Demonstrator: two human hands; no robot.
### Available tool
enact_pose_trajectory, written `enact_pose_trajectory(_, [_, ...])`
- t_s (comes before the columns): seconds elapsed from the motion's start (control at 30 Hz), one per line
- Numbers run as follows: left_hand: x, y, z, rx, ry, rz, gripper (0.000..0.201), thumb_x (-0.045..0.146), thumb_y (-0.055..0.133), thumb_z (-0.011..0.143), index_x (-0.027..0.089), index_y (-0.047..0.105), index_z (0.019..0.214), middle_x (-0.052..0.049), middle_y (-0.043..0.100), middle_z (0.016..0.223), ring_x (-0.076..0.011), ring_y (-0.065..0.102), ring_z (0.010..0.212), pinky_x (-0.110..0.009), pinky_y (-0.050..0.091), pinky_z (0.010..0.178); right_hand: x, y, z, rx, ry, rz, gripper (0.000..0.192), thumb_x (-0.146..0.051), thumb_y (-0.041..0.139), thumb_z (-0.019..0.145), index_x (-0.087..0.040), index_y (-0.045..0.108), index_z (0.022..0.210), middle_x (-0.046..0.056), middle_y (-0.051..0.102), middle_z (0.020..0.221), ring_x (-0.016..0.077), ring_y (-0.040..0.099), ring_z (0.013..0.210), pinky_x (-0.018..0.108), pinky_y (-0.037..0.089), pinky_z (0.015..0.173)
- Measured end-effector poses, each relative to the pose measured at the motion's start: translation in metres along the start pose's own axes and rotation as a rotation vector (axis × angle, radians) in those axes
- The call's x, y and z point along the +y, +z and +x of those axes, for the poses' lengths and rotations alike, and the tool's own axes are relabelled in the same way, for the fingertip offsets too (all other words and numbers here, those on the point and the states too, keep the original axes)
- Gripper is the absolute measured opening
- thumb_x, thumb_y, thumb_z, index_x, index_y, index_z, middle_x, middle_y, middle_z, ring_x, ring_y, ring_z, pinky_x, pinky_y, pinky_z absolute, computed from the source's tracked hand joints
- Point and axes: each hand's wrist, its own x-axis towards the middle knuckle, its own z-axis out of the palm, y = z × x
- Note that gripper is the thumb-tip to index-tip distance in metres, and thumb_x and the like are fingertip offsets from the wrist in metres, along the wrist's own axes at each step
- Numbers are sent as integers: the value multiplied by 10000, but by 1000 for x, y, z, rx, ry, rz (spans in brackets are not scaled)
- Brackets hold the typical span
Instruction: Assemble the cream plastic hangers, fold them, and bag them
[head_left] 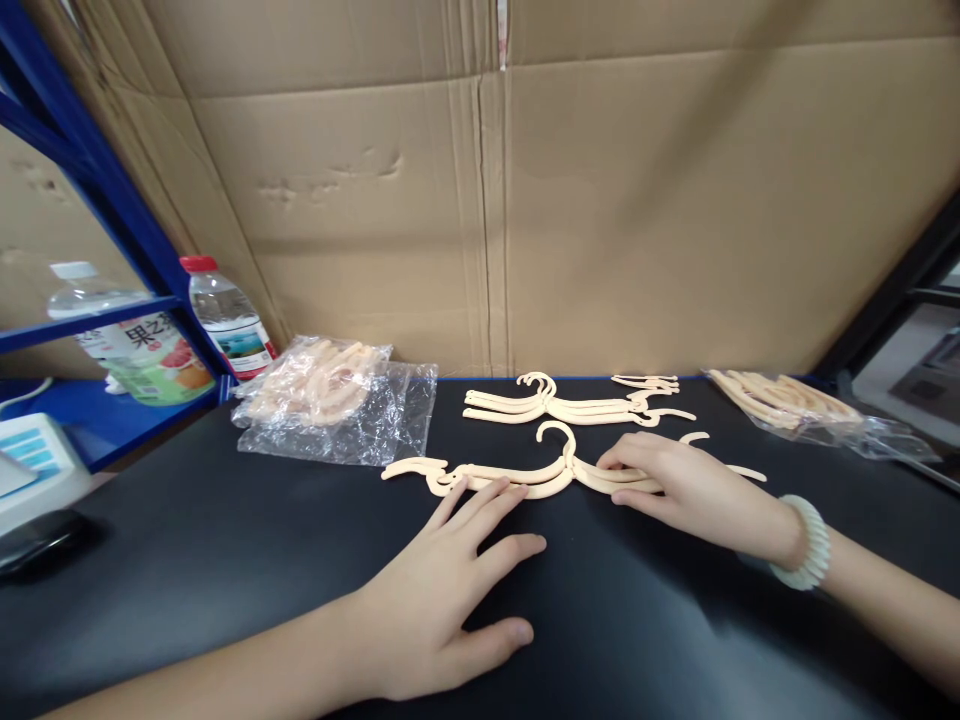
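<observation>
A cream plastic folding hanger [525, 478] lies on the black table in front of me, its hook pointing away. My left hand [457, 590] is spread open, with fingertips touching the hanger's left arm. Around the right arm of the same hanger, my right hand [667, 485] has its thumb and fingers closed, hiding part of it. Just behind lies a group of similar hangers [555, 408], hooks bunched together. Small cream pieces [646, 383] lie at their back right.
Clear bags of cream hangers lie at the left [315, 390] and right [787, 400]. A red-capped bottle [229, 315] and a white-capped bottle [135, 340] stand near a blue frame [127, 170]. A black object [45, 540] sits at far left. A cardboard wall [675, 200] closes the back.
</observation>
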Motion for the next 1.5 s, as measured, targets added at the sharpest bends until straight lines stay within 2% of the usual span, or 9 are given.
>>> enact_pose_trajectory(0.13, [3, -2, 0, 3, 30, -15, 484, 359, 541, 902, 216, 489, 1362, -155, 311, 1544, -364, 236, 1434, -597, 249, 1130, 0, 0, 0, 4, -8, -10, 175, -300, 557, 889, -234, 619, 1039, 56, 644, 1032, 230, 607, 959, 378, 483, 816])
enact_pose_trajectory(0.3, [3, -7, 3, -18, 146, -82, 422, 199, 498, 912, 195, 519, 1334, -132, 433, 1481, -291, 362, 1390, -460, 330, 1142, -1, 0, 0, 24, -13, -12, 187, -335, 541, 901, -230, 621, 1033, 58, 649, 1021, 228, 614, 943, 380, 487, 817])
enact_pose_trajectory(0.57, [1, -11, 7, -18, 184, -104, 428, 202, 532, 896, 184, 534, 1324, -125, 493, 1438, -276, 402, 1367, -431, 353, 1136, 2, -5, 3, 83, -32, -6, 237, -365, 483, 918, -217, 645, 1008, 68, 676, 995, 224, 638, 908, 355, 502, 788])
enact_pose_trajectory(0.67, [1, -11, 8, -31, 180, -92, 428, 202, 524, 900, 187, 529, 1327, -122, 483, 1446, -274, 396, 1372, -433, 350, 1137, 22, -11, 7, 164, -13, -26, 242, -374, 506, 897, -203, 656, 980, 68, 696, 966, 222, 650, 877, 353, 508, 786])
enact_pose_trajectory(0.77, [0, -11, 8, -39, 181, -87, 429, 203, 520, 900, 195, 525, 1328, -120, 475, 1452, -276, 398, 1369, -438, 356, 1132, 57, -21, 13, 243, 50, -66, 240, -349, 489, 887, -197, 664, 950, 65, 717, 921, 212, 663, 818, 333, 516, 743])
enact_pose_trajectory(0.93, [-1, -11, 7, -19, 185, -100, 437, 190, 516, 898, 220, 515, 1334, -110, 476, 1449, -284, 400, 1365, -444, 376, 1116, 125, -33, 21, 310, 307, -214, 227, -272, 493, 837, -178, 675, 936, 66, 741, 866, 219, 688, 791, 316, 527, 716])
enact_pose_trajectory(1.03, [-1, -11, 6, 0, 194, -120, 445, 179, 527, 886, 243, 522, 1325, -101, 494, 1435, -293, 419, 1351, -451, 394, 1100, 152, -37, 26, 310, 371, -232, 236, -209, 498, 815, -160, 691, 942, 80, 749, 879, 217, 700, 806, 308, 537, 740])
enact_pose_trajectory(1.33, [-2, -11, 6, 37, 204, -143, 451, 178, 531, 879, 264, 526, 1321, -94, 507, 1425, -301, 443, 1331, -458, 407, 1084, 186, -40, 51, 183, 376, -310, 255, -114, 526, 866, -155, 683, 1063, 113, 702, 1109, 221, 655, 1021, 345, 488, 943])
enact_pose_trajectory(1.5, [-2, -11, 6, 32, 204, -134, 449, 179, 523, 884, 268, 522, 1324, -92, 498, 1433, -297, 439, 1334, -458, 403, 1086, 193, -39, 62, 83, 371, -341, 251, -319, 559, 943, -179, 606, 1147, 83, 614, 1199, 202, 615, 1024, 422, 520, 886])
